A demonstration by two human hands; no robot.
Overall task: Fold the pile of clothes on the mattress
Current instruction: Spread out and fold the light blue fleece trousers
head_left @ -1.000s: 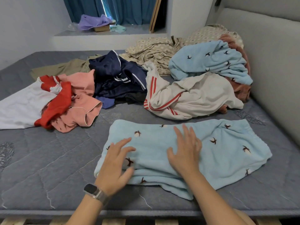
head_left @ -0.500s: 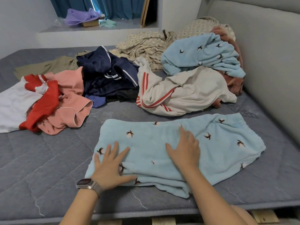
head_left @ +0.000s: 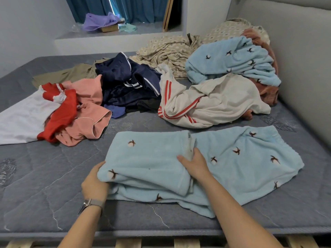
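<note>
Both hands hold the light blue garment spread on the near part of the mattress: left hand curled under its left end, right hand pinching the folded-over flap's edge at the middle, probably to square the fold. Behind them lies the unfolded pile.

The light-blue garment looks like thick, fluffy fleece — matt and nubby, with small dark printed motifs — and the crumpled blue piece in the pile shows the same plush nap. The navy garment has a faint satin sheen, while the white piece with red stripes and the pink one look like smooth, matt cloth. The mattress is grey quilted fabric with stitched lines; bare pale wooden slats show under its near edge.
</note>
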